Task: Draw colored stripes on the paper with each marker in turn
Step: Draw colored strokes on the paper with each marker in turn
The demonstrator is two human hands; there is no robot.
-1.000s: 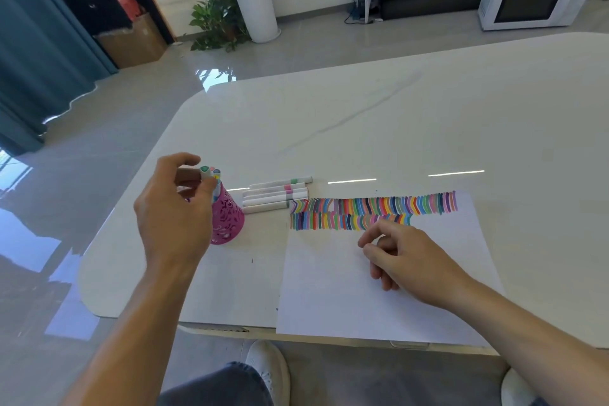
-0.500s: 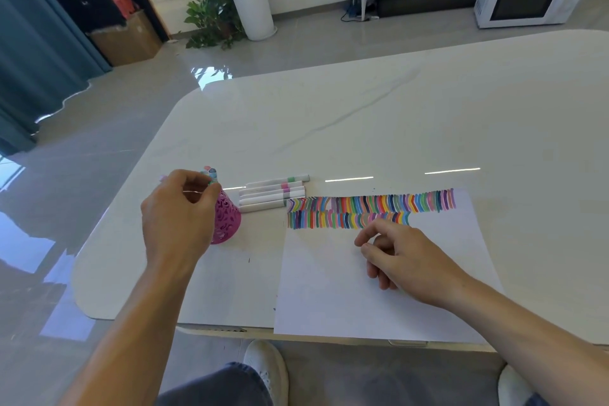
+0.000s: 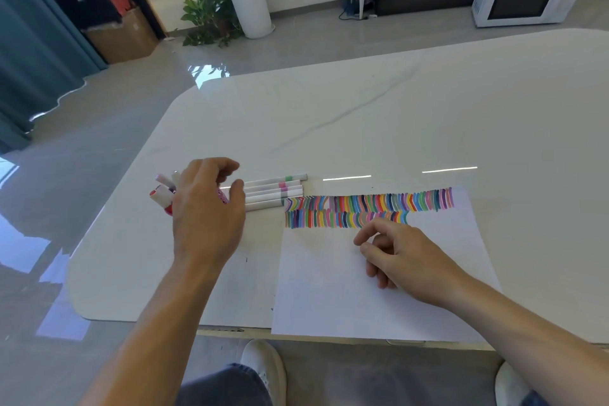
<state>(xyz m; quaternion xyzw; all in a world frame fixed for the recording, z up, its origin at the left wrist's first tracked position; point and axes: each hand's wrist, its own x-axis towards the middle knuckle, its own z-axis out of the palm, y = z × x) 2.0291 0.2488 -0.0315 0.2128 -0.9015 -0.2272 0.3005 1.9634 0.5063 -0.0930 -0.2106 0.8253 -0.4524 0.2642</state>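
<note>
Paper, markers and a pink cup on the white table (image 3: 362, 109).
The white paper (image 3: 329, 300) lies flat at the table's near edge. Two rows of colored stripes (image 3: 369, 204) run along its top, and the lower row is shorter. A few white markers (image 3: 273, 189) lie side by side just left of the stripes. More markers (image 3: 161, 196) stick out, tilted, from the pink cup (image 3: 223, 197), which is mostly hidden.

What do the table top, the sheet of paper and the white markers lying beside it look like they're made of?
Table top: likely polished marble or marble-look stone, white with faint grey veins and mirror-like light reflections.
Paper: thin matte white sheet, lying flat, with ink stripes on it.
Markers: probably smooth plastic barrels, white with coloured bands; too small to be sure.
</note>
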